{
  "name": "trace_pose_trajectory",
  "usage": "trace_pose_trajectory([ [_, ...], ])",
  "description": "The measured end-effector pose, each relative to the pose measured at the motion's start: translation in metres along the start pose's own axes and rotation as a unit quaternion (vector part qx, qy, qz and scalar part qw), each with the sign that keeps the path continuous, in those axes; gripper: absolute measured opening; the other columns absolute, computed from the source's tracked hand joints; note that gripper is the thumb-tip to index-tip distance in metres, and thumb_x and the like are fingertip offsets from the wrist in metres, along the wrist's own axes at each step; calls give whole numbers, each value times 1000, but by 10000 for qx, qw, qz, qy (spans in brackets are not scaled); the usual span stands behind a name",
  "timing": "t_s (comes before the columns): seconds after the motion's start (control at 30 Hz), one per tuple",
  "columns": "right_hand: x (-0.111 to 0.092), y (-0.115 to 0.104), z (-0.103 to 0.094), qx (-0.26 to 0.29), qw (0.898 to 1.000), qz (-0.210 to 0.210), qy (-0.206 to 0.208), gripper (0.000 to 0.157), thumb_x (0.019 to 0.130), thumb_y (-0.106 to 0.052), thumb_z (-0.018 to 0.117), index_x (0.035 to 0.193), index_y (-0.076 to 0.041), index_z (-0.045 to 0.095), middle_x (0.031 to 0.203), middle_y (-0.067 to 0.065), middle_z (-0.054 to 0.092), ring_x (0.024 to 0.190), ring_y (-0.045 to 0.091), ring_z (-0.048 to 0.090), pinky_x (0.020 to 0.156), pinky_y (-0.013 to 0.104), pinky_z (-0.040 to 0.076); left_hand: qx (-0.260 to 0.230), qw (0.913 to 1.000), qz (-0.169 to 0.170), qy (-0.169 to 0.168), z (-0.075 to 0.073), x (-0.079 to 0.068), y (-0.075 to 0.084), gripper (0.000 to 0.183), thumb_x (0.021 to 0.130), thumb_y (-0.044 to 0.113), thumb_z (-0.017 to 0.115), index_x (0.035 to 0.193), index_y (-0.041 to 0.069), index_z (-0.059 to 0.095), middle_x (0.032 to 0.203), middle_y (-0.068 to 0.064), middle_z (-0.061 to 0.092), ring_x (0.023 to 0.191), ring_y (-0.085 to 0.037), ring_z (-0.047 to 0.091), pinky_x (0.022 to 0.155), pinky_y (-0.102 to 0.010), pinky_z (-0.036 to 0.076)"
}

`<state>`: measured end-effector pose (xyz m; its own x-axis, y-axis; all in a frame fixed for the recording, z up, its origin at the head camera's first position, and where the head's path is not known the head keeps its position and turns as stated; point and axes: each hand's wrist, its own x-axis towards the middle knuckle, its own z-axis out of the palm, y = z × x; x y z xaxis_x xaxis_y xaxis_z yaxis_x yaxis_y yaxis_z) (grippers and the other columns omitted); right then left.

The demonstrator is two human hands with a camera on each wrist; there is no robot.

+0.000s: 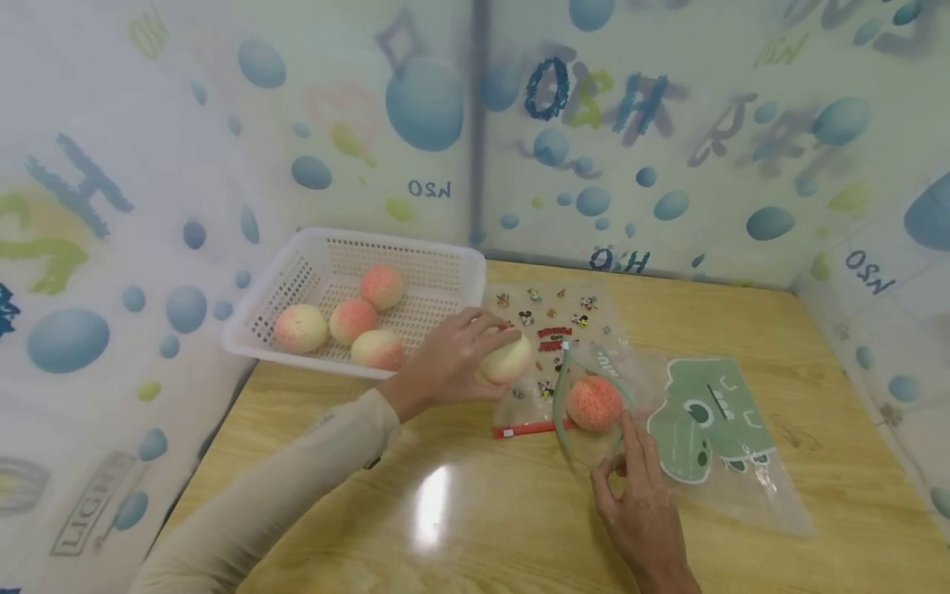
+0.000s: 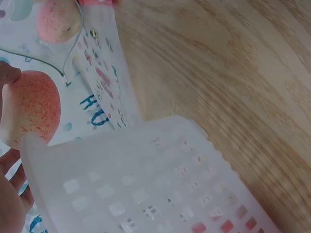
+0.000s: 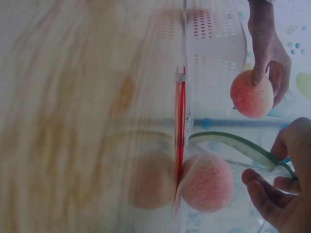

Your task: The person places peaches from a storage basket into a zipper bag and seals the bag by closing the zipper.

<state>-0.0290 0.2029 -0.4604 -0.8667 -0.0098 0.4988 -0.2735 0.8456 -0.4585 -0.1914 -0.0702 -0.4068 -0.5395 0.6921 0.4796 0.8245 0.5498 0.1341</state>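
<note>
the left grip [image 1: 454,356] is clamped on a peach [image 1: 512,359], with the white basket [image 1: 297,361] to its left and the crocodile zip bag [image 1: 690,412] to its right. the right grip [image 1: 642,499] pinches that bag's green rim [image 3: 243,141]; another peach [image 1: 594,403] lies just beyond this grip, within the rim. it seems best to hold the mouth wide and lower the held peach clear of the rim.

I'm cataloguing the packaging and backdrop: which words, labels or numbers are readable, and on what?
"OSH", possibly reversed "H2O": wall covering.
"LIGHT": wall covering, lower left.
"MICKEY AND FRIENDS", upside down: red-zip bag.
Too blurred to read: pale lettering on the green-print bag.
</note>
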Motion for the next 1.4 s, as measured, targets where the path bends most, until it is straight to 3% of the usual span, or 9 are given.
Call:
trace_pose_trajectory([
  [0.13,1,-1,1,-8,10000,-10,-6,76,80,6,68,151,4,41,131,21,53,80,20,65,56,37,57,-114,9999,35,-61,3,1,8,73,76,48,83,136,13,63,132,-6,61,120,-24,52,95,-39,51],
  [0.4,1,-1,2,8,10000,-33,33,77,80,6,68,151,3,41,130,19,54,79,19,65,55,38,57,-236,9987,433,85,20,4,23,72,73,40,88,134,11,64,135,-7,61,117,-26,56,95,-35,51],
  [0.77,2,3,1,143,9992,-268,244,77,80,4,66,152,1,41,129,20,55,77,19,66,53,38,56,76,9953,608,-753,42,2,44,77,82,46,82,145,11,55,136,-7,63,115,-24,59,96,-37,51],
  [0.93,1,5,1,148,9990,-330,268,76,79,3,66,152,2,42,128,21,56,76,19,66,53,37,56,-381,9936,419,-982,51,-2,51,75,89,39,78,149,5,46,139,-11,60,123,-25,59,102,-35,49],
  [1.07,1,5,1,142,9987,-391,283,76,78,4,66,151,4,42,128,21,55,76,19,66,54,37,56,-738,9923,445,-891,57,-2,52,66,90,29,79,145,5,50,146,-13,53,127,-26,57,104,-34,47],
  [1.4,0,5,3,203,9979,-501,343,73,78,3,65,148,6,44,128,20,56,77,19,67,55,36,56,-1527,9861,581,-289,63,4,58,47,85,12,82,120,-1,54,132,-16,51,120,-25,59,104,-22,41],
])
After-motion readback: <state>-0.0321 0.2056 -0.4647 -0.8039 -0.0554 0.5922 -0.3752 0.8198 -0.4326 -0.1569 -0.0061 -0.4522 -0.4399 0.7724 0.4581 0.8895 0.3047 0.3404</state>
